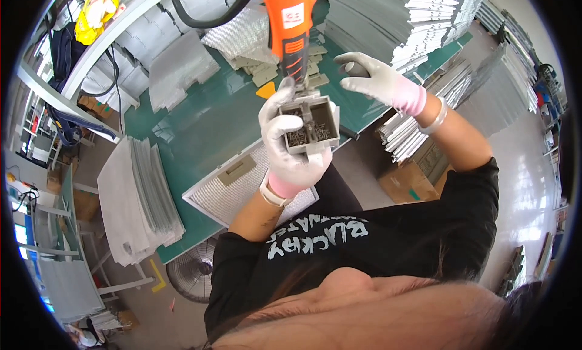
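My left hand (284,159), in a white glove with a pink cuff, is wrapped round a small grey box (332,145) of loose metal screws (297,136). The box sits at the lower end of an orange and black power screwdriver (291,29), which hangs upright above the table. To the right of the tool, my gloved right hand (373,77) is raised with its fingers curved and apart, and I see nothing held in it. Below the box a framed mesh panel (212,192) with a beige plate (236,170) on it lies at the table's near edge.
The green table (182,147) bears stacked grey sheets (136,198) at left, beige plates (264,76) behind the tool and mesh sheets (182,71) farther back. Metal strips (403,132) and a cardboard box (406,183) stand at right. A floor fan (191,268) is below the table.
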Demonstrator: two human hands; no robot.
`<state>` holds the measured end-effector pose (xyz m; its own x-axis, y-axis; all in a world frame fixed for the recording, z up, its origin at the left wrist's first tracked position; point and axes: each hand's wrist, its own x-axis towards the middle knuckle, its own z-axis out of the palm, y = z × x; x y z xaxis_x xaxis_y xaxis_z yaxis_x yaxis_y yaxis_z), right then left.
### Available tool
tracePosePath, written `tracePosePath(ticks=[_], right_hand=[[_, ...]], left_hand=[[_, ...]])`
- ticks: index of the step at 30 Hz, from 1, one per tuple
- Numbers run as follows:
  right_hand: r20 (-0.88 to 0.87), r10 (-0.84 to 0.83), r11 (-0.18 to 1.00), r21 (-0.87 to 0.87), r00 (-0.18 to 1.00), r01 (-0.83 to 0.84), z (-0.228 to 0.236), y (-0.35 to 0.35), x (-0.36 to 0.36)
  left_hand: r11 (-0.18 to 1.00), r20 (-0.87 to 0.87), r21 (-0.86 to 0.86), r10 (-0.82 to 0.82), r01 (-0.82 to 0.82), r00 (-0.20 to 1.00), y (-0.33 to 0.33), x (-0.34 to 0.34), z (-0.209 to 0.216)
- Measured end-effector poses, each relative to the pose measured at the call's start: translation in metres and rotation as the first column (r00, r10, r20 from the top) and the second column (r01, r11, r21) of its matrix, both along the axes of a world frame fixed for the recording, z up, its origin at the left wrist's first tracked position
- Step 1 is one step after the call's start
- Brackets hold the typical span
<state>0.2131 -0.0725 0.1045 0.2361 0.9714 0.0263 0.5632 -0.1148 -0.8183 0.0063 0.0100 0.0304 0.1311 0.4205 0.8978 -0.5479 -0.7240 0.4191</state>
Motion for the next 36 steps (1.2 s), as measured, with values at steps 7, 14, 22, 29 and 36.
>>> tracePosePath(ticks=[7,14,22,29,36], right_hand=[[0.051,-0.106,0.929,-0.352,0.993,0.117,-0.084,0.029,0.045],[-0.311,-0.089,0.992,-0.108,0.946,0.058,-0.103,0.037,0.021],[0.162,0.211,0.839,0.475,0.964,-0.264,0.003,-0.032,-0.036],[0.671,0.155,0.612,0.511,0.725,-0.604,0.015,-0.055,-0.07],[0.611,0.197,0.636,0.515,0.766,-0.575,0.021,-0.043,-0.076]], left_hand=[[0.987,-0.052,-0.11,-0.123,0.117,0.991,-0.007,-0.008,0.006],[0.998,-0.157,0.015,-0.05,0.053,0.986,0.006,-0.018,-0.01],[0.997,-0.085,0.065,0.049,-0.044,0.995,0.001,-0.006,-0.016],[0.987,-0.092,0.101,0.133,-0.124,0.987,-0.003,0.0,-0.02],[0.985,-0.093,0.136,0.124,-0.11,0.988,-0.011,-0.004,-0.013]])
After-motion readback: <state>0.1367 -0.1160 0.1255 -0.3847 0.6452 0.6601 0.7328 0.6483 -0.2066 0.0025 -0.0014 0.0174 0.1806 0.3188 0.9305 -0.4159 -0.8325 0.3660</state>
